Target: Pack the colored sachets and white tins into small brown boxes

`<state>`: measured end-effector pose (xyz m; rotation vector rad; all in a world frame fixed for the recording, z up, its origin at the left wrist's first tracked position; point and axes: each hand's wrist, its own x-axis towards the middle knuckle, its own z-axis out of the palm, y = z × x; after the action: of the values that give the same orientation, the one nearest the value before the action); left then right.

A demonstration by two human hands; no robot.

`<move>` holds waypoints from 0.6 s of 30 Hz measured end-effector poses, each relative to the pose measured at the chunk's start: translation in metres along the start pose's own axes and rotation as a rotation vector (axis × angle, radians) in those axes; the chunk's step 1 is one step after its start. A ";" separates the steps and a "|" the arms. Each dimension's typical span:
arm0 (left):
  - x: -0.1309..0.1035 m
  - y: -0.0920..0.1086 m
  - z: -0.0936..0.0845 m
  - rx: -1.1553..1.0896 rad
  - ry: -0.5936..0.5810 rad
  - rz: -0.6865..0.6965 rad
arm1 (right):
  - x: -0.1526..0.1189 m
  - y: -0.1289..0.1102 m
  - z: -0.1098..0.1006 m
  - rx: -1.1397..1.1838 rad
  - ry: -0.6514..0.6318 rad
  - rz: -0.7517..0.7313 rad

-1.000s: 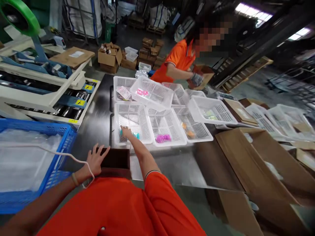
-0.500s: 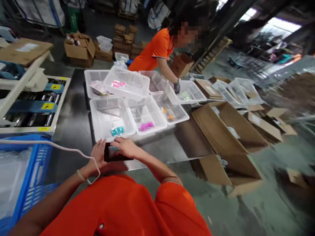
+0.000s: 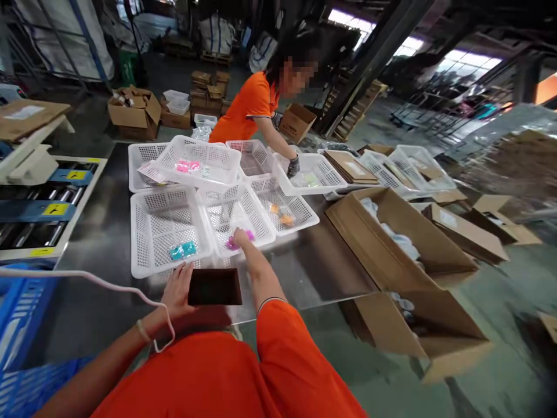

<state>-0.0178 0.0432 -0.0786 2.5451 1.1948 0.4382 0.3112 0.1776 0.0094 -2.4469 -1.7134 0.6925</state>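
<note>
In front of me a small open cardboard box (image 3: pixel 214 287) with a dark inside sits at the table edge. My left hand (image 3: pixel 177 288) is held against its left side, the fingers straight along the wall. My right hand (image 3: pixel 241 238) reaches into the middle front white basket (image 3: pixel 267 235), its fingers closed down on a purple packet (image 3: pixel 232 242); the fingertips are partly hidden. Teal packets (image 3: pixel 183 250) lie in the left front basket (image 3: pixel 138 249), just beyond my left hand. Orange packets (image 3: pixel 281 216) lie in the right front basket (image 3: pixel 311 217).
Across the table a co-worker's gloved hand (image 3: pixel 293 166) is in another white basket (image 3: pixel 333 174). A tilted basket with pink packets (image 3: pixel 188 166) rests on others. Large cartons (image 3: pixel 391 244) stand right, a roller conveyor (image 3: pixel 47 215) left. A white cable (image 3: pixel 108 284) crosses my left forearm.
My right hand has left the small box and moved forward and right to the purple packets. My left hand stays at the box. The view has shifted slightly.
</note>
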 end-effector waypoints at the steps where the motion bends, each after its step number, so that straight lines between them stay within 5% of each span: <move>1: 0.005 0.009 0.005 0.009 -0.006 -0.007 | 0.006 0.003 0.003 -0.020 -0.030 0.009; 4: 0.019 0.041 0.019 0.029 -0.031 -0.070 | 0.026 0.019 -0.011 -0.027 -0.061 -0.040; 7: 0.038 0.077 0.035 0.035 -0.043 -0.137 | 0.036 0.050 -0.046 0.009 -0.042 -0.122; 11: 0.074 0.111 0.060 0.010 0.026 -0.162 | -0.001 0.104 -0.074 0.219 -0.038 -0.423; 15: 0.108 0.130 0.081 -0.006 0.087 -0.187 | -0.038 0.144 -0.068 0.405 -0.278 -0.791; 18: 0.122 0.139 0.090 0.026 0.107 -0.171 | -0.009 0.172 -0.088 0.360 -0.252 -0.626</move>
<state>0.1876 0.0412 -0.0886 2.4418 1.4520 0.5269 0.4945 0.1223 0.0373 -1.5157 -2.0585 1.1166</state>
